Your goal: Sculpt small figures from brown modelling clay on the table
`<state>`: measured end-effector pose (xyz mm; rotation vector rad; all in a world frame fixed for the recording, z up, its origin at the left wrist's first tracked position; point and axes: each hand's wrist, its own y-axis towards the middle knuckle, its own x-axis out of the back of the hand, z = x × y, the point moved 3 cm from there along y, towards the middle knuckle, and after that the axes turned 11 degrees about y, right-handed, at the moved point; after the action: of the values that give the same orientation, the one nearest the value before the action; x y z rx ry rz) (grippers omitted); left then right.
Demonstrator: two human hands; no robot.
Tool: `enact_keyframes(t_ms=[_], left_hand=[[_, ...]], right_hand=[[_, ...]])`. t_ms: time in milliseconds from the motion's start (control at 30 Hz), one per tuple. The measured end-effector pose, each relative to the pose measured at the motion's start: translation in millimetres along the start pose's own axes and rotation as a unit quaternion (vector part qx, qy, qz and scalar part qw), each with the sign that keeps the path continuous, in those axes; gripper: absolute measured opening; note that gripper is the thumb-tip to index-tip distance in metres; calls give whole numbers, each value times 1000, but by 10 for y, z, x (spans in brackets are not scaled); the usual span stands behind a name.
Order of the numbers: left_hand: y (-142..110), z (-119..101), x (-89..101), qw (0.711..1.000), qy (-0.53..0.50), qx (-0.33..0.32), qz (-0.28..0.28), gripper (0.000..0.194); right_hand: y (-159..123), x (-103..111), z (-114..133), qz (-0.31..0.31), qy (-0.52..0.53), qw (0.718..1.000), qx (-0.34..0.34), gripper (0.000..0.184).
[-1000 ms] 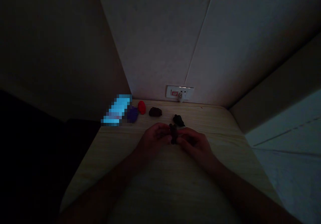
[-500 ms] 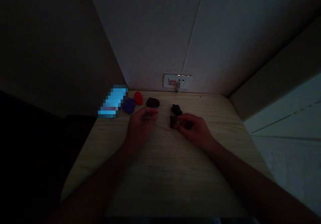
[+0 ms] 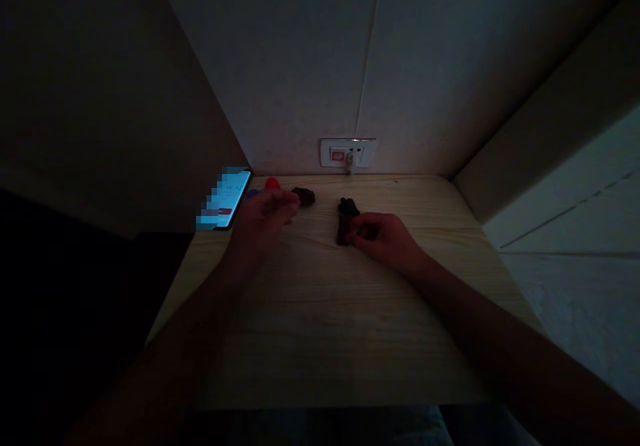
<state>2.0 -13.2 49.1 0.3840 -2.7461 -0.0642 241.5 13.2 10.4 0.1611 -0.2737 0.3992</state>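
In the dim light, my right hand point(image 3: 383, 239) pinches the side of a small dark brown clay-like lump point(image 3: 343, 230) on the wooden tabletop. Just beyond it, close against the brown piece, lies a black lump point(image 3: 349, 206). My left hand point(image 3: 260, 223) is over the left part of the table, thumb and fingertips drawn together; anything between them is too dark to make out. Its fingertips are beside another dark brown lump point(image 3: 305, 197). Behind that hand, a red lump point(image 3: 273, 183) and a purple lump point(image 3: 251, 193) are partly covered.
A lit phone point(image 3: 233, 199) lies at the table's back left corner, partly pixelated. On the wall behind is a socket panel point(image 3: 367, 153) with a plug in it. The wooden table point(image 3: 320, 326) meets the wall at the back; a pale cabinet-like surface point(image 3: 560, 186) stands on the right.
My left hand has moved left and back, its fingers closing and covering much of the red and purple lumps. My right hand still holds the brown lump, now closer to the black one. The view has shifted slightly.
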Motion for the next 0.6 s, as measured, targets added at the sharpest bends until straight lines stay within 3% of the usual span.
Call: enact_keyframes(t_ms=[167, 333, 500, 600], left_hand=[[218, -43, 85, 991, 108, -76, -24, 12], [305, -79, 67, 957, 253, -137, -38, 16], [289, -37, -85, 896, 371, -243, 17, 31], [293, 36, -182, 864, 406, -294, 49, 36]], right_hand=[[72, 27, 3, 8, 24, 999, -22, 21], [66, 21, -30, 50, 86, 992, -72, 23], [1, -13, 42, 125, 118, 980, -99, 19], [-18, -27, 97, 131, 92, 981, -107, 20]])
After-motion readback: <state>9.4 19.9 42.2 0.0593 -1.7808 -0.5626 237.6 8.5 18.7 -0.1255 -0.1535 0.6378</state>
